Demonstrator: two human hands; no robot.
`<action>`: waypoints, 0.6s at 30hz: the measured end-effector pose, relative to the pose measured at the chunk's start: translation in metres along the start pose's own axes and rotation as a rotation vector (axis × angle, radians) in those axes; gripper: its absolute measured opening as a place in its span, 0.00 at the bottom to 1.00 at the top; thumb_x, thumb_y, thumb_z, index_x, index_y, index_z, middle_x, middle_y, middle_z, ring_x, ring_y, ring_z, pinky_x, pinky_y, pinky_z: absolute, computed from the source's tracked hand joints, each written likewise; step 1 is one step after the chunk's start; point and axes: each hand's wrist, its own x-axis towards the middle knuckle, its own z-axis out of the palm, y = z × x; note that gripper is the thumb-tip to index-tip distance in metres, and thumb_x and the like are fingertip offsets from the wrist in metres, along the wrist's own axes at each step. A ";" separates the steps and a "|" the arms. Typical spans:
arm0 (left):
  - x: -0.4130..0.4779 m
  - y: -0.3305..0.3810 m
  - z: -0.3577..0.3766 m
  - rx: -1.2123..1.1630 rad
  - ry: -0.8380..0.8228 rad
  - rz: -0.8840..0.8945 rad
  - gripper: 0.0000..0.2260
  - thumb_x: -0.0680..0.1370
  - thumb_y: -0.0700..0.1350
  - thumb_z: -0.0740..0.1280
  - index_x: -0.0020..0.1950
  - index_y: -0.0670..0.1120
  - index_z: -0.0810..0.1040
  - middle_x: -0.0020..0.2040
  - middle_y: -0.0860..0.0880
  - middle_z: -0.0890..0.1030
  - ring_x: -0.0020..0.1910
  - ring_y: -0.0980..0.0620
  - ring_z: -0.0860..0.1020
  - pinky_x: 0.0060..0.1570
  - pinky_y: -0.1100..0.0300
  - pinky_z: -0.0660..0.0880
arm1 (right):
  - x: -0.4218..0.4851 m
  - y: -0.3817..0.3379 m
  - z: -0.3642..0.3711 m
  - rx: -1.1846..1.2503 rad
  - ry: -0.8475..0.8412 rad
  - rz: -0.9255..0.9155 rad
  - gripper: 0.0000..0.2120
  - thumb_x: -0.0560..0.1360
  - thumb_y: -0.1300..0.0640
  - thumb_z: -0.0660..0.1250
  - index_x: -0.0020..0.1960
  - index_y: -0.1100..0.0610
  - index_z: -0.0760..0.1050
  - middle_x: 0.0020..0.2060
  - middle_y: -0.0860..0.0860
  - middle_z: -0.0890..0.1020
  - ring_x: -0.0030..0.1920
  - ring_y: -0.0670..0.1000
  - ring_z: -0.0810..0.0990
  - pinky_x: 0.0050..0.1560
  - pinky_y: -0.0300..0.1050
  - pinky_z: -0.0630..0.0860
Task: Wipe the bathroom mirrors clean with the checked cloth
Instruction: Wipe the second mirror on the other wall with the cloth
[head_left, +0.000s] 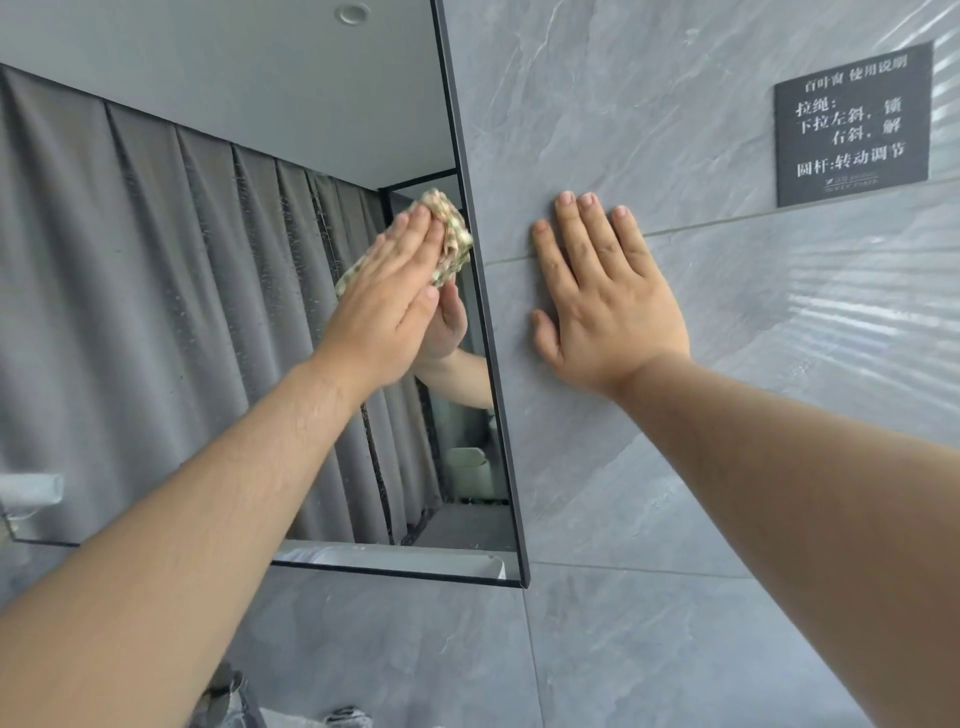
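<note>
So the left hand (387, 306) is flat against the mirror (208, 312) with the checked cloth (451, 236) squashed between palm and glass. The fingers (415, 234) are straight and held together, not curled round anything. They just press the cloth on, which makes sense for wiping since a flat hand spreads the pressure. The cloth pokes out past the fingertips and below the palm, right up against the mirror's dark right-hand frame (480, 291), about halfway up the mirror. You can see the hand's reflection just under it.

The right hand (605, 296) is on the grey tiled wall (649, 467) just to the right of the mirror's frame, palm down, fingers spread and straight, holding nothing. My guess is it's there for bracing while leaning in to reach that edge strip.

Further right of the mirror, higher up on the wall, there's a dark sign (852, 124) with white Chinese text. In the mirror you get grey curtains (156, 286) and a bit of ceiling.

Looks to me like the edge strip is being worked; can't really tell how clean the rest of the glass is, though I see some specks near the middle.
</note>
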 end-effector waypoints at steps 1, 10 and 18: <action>0.001 0.002 0.000 -0.018 0.010 -0.003 0.27 0.82 0.47 0.49 0.81 0.45 0.49 0.82 0.48 0.46 0.80 0.54 0.42 0.79 0.54 0.41 | 0.000 0.000 0.000 0.000 0.007 -0.005 0.35 0.77 0.45 0.56 0.78 0.64 0.58 0.77 0.65 0.60 0.78 0.64 0.57 0.78 0.60 0.50; -0.054 0.013 0.031 -0.056 -0.053 -0.034 0.24 0.84 0.44 0.49 0.79 0.52 0.45 0.80 0.54 0.43 0.79 0.60 0.39 0.79 0.56 0.40 | -0.004 -0.001 0.001 0.011 -0.001 -0.005 0.35 0.78 0.46 0.54 0.78 0.64 0.57 0.77 0.64 0.59 0.78 0.62 0.56 0.78 0.60 0.50; -0.142 0.022 0.083 0.002 -0.144 0.015 0.25 0.83 0.38 0.52 0.80 0.47 0.51 0.80 0.50 0.48 0.79 0.61 0.39 0.76 0.63 0.37 | -0.010 -0.003 0.004 0.017 0.004 0.005 0.35 0.78 0.47 0.54 0.78 0.65 0.56 0.78 0.62 0.59 0.78 0.61 0.56 0.79 0.58 0.48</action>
